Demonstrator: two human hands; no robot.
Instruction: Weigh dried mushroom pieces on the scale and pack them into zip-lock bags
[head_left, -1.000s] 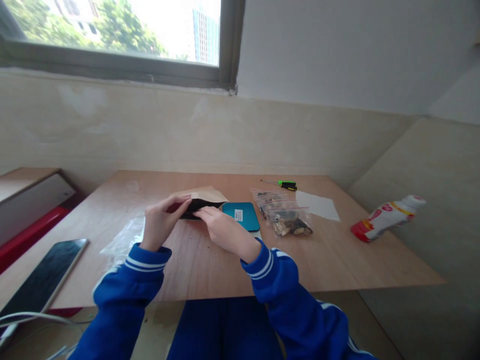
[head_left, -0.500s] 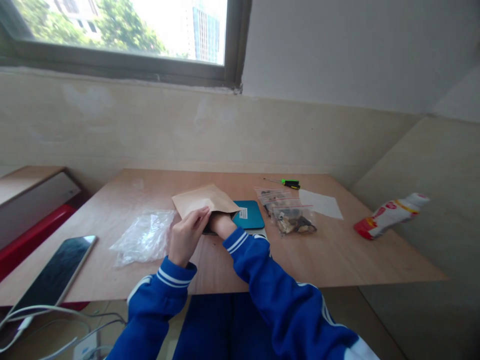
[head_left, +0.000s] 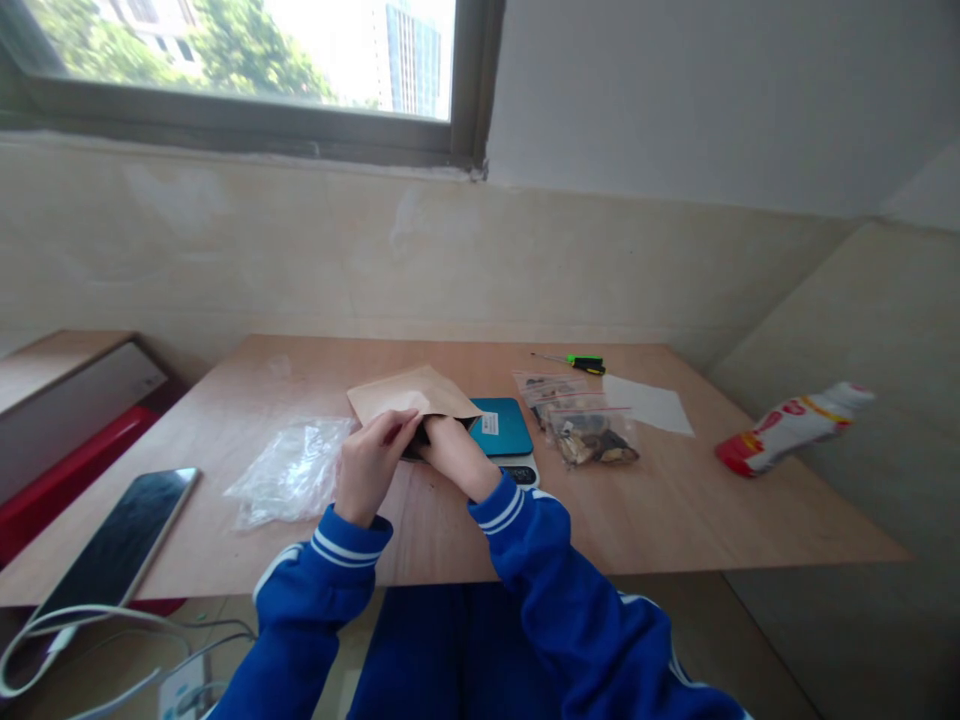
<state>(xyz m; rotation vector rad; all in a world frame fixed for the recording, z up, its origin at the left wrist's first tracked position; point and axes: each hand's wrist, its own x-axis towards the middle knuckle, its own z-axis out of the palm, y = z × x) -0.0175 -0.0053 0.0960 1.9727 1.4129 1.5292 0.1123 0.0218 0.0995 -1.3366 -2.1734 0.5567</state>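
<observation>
A brown paper bag lies tilted on the table, its dark mouth facing me. My left hand pinches the edge of that mouth between thumb and fingers. Into the opening reaches my right hand; its fingertips are hidden inside, so what they hold does not show. Just right of the bag sits a kitchen scale with a teal top, a white label and a dark display. Beside it lie several clear zip bags with dried brown and dark pieces in them.
Crumpled clear plastic lies left of my hands, and a phone with a white cable is at the left edge. A screwdriver, white paper and a red-and-white bottle are on the right.
My right hand has drawn partly back out of the paper bag, so more of its back and wrist shows. The scale's display has come into view. My left hand keeps its grip.
</observation>
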